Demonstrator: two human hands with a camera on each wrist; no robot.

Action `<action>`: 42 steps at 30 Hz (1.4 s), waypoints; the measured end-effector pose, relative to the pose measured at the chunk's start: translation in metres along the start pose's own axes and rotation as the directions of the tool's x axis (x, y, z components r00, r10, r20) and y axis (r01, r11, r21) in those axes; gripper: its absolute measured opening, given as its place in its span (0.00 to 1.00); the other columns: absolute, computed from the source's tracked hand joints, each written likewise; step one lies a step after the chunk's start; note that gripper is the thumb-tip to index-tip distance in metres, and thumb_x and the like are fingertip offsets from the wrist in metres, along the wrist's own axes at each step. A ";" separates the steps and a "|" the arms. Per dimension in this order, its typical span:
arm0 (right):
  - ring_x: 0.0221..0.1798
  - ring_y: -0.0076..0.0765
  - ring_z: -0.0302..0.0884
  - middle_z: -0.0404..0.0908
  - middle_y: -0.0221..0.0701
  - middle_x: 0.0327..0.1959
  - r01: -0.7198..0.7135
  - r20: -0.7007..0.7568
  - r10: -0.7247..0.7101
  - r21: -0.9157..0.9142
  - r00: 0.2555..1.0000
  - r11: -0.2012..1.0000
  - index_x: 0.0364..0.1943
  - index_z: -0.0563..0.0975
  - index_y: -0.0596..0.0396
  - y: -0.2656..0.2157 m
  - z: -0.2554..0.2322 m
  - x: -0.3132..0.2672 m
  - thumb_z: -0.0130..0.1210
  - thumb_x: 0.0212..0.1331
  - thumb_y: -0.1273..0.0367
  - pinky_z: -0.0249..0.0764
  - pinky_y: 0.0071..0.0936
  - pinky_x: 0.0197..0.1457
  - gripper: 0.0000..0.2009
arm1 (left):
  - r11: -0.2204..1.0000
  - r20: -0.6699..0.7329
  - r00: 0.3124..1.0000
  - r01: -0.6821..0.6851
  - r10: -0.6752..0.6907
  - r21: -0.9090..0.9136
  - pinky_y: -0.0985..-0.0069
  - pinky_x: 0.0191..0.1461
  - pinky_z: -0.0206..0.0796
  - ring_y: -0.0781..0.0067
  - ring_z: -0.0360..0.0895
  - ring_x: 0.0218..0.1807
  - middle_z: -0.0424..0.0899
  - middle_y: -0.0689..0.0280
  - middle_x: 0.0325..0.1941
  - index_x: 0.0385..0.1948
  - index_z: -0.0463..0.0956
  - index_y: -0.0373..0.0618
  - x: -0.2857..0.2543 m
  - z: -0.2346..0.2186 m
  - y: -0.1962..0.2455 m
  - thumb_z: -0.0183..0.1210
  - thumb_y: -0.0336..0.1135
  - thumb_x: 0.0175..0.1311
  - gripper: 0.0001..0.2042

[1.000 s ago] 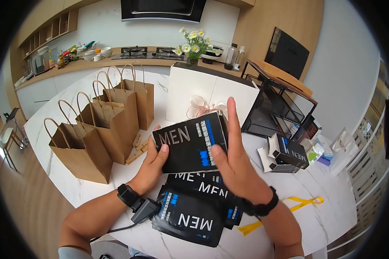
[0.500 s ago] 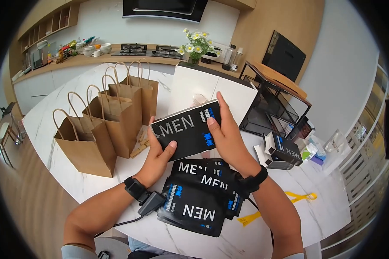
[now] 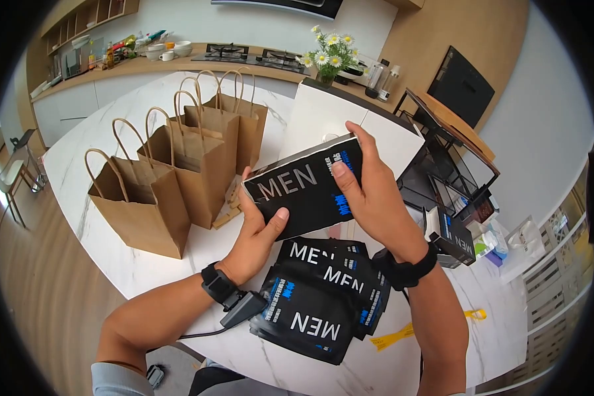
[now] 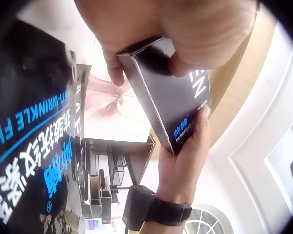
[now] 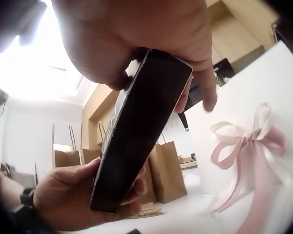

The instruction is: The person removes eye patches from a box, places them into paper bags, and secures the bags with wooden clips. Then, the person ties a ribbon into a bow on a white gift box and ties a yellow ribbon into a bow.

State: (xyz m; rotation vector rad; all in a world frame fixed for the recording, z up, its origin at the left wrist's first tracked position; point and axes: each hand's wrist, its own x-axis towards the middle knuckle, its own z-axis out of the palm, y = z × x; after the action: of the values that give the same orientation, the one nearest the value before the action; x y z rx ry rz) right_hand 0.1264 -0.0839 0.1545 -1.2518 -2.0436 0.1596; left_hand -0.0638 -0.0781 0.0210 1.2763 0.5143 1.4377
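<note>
Left hand and right hand grip a black cardboard box between them, beyond glossy black packets.
Most fingers hide behind the box in the head view; right of the packets, the right forearm partly covers a yellow ribbon; left lies bare marbled tabletop.

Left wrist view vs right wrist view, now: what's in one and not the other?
Left wrist only: blue print on the held black box, a black packet's lettering close up, an open box behind.
Right wrist only: paper bags, wooden clips, a few flowers.
Both: left hand and right hand gripping the black box, plus the pink bow.
</note>
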 end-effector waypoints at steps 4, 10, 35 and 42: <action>0.50 0.50 0.80 0.80 0.53 0.46 0.037 -0.041 -0.030 0.200 0.999 0.979 0.74 0.57 0.58 0.022 0.014 0.001 0.51 0.76 0.60 0.72 0.41 0.58 0.30 | 1.000 0.000 1.000 -0.008 0.008 0.016 0.67 0.81 0.42 0.62 0.51 0.79 0.54 0.52 0.77 0.78 0.21 0.47 0.001 -0.004 0.001 0.54 0.40 0.78 0.46; 0.55 0.41 0.80 0.81 0.48 0.53 -0.129 0.082 0.108 0.337 0.991 0.933 0.78 0.52 0.59 0.042 0.015 0.011 0.51 0.76 0.62 0.72 0.33 0.62 0.33 | 0.995 0.068 0.993 0.097 -0.097 -0.003 0.68 0.80 0.45 0.62 0.48 0.79 0.47 0.53 0.79 0.78 0.18 0.47 0.002 -0.011 -0.003 0.54 0.35 0.77 0.47; 0.66 0.55 0.75 0.76 0.56 0.62 0.357 -0.162 -0.392 -0.208 0.905 0.910 0.72 0.58 0.61 -0.019 -0.003 0.234 0.47 0.77 0.65 0.69 0.41 0.70 0.25 | 0.959 -0.038 0.969 0.234 -0.243 -0.161 0.72 0.40 0.78 0.63 0.82 0.47 0.75 0.54 0.56 0.79 0.31 0.52 0.002 -0.013 0.007 0.46 0.37 0.82 0.35; 0.63 0.53 0.77 0.77 0.56 0.60 0.416 -0.341 -0.463 -0.203 0.818 0.886 0.73 0.57 0.62 -0.014 0.018 0.227 0.48 0.77 0.66 0.70 0.39 0.67 0.26 | 0.955 -0.015 0.966 0.253 -0.258 -0.154 0.72 0.42 0.78 0.64 0.82 0.46 0.74 0.54 0.56 0.79 0.29 0.51 0.000 -0.011 0.005 0.46 0.36 0.82 0.35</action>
State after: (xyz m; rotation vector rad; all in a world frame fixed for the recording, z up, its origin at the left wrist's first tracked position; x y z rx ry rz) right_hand 0.0441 0.0982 0.2638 -0.7622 -1.9516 -0.4047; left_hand -0.0757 -0.0755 0.0214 1.0251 0.5615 1.2577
